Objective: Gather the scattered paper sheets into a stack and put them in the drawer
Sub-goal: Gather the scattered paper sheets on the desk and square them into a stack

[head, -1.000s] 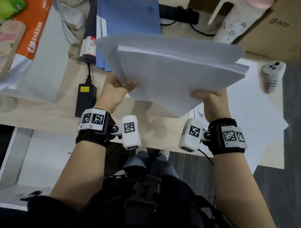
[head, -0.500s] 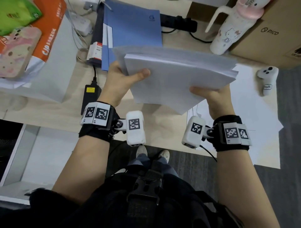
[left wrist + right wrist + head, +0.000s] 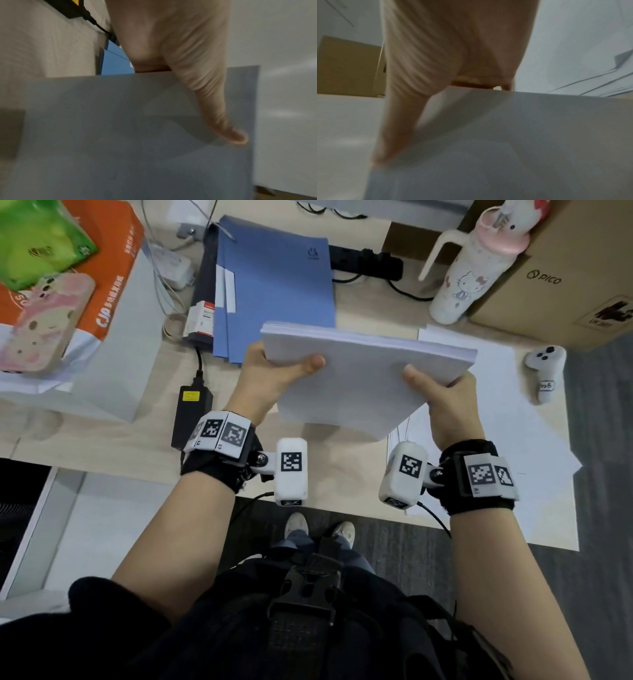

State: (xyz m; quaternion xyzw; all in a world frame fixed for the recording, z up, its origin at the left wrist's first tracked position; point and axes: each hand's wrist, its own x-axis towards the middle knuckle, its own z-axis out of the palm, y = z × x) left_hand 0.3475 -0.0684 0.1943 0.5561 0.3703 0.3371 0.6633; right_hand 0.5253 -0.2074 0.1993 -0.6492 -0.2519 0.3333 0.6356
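Observation:
Both hands hold a thick stack of white paper sheets [image 3: 356, 378] above the desk. My left hand [image 3: 274, 371] grips its left edge, thumb on top and fingers hidden beneath; the left wrist view shows that thumb lying across the stack [image 3: 120, 128]. My right hand [image 3: 442, 395] grips the right edge the same way, thumb on the stack [image 3: 505, 135]. More white sheets [image 3: 513, 419] lie spread on the desk at the right, partly under the held stack. An open white drawer [image 3: 99, 529] sits below the desk edge at the lower left.
Blue folders [image 3: 274, 289], a black power adapter [image 3: 191, 412] with cable, and an orange-and-white box [image 3: 113, 302] lie to the left. A white bottle [image 3: 469, 272], a cardboard box [image 3: 565, 278] and a white controller [image 3: 546, 371] stand at the right.
The stack has come lower and its sheets are squared into one neat block. Both thumbs have shifted further onto the top sheet.

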